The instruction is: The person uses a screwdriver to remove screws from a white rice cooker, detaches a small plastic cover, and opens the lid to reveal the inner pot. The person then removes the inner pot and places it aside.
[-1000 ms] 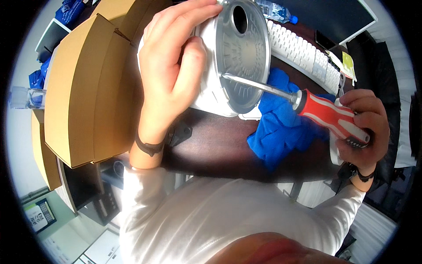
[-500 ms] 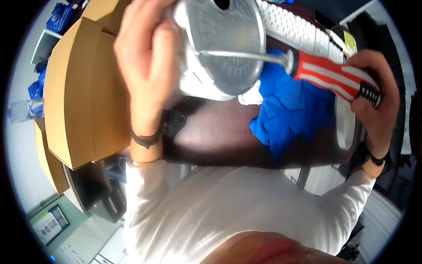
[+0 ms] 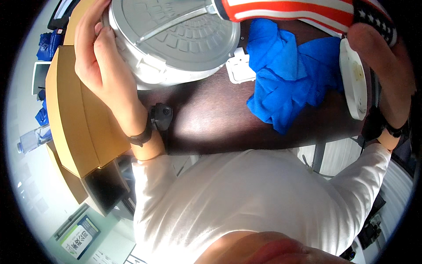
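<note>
My left hand (image 3: 107,70) grips the side of a white round appliance housing (image 3: 151,72) with a grey round face (image 3: 184,33) bearing rings of raised blocks. In my closed right hand (image 3: 387,61) is a screwdriver (image 3: 290,9) with a red-and-white striped handle and a dark, starred end. Its metal shaft slants across the grey face, the tip towards the face's left side. Whether the tip touches that surface I cannot tell. A crumpled blue cloth (image 3: 285,70) lies on the dark desk (image 3: 211,119), right of the housing. Upper fingers of my left hand are cut off by the frame.
Beside the cloth lies a small white plastic part (image 3: 241,70). A long white rounded piece (image 3: 354,83) is near my right wrist. Cardboard boxes (image 3: 77,114) stand at the left, with a clear bottle (image 3: 33,140) beyond them. Black bands are on both wrists.
The housing and my left hand have shifted left. The screwdriver has moved up in view, its tip left across the grey face. More of the cloth and small white part shows.
</note>
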Motion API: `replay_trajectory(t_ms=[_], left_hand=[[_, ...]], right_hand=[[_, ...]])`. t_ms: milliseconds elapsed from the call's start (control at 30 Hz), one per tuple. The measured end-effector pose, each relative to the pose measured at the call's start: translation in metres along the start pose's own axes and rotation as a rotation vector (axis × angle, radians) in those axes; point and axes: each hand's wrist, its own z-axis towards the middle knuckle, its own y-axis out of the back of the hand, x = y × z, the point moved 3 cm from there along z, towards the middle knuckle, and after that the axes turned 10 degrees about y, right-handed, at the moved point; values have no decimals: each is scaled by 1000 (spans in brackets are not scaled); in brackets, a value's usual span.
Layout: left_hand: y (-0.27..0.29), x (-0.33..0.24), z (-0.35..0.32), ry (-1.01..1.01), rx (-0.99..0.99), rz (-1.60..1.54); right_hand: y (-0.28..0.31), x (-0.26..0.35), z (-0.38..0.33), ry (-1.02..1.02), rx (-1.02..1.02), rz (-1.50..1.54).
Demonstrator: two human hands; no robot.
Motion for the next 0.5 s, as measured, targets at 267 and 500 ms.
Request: replay_trajectory(t_ms=[267, 500], left_hand=[[2, 2, 2, 32, -12, -19], [5, 2, 4, 18, 13, -19]], right_hand=[[1, -27, -12, -106, -20, 24], [-5, -43, -11, -158, -24, 48]])
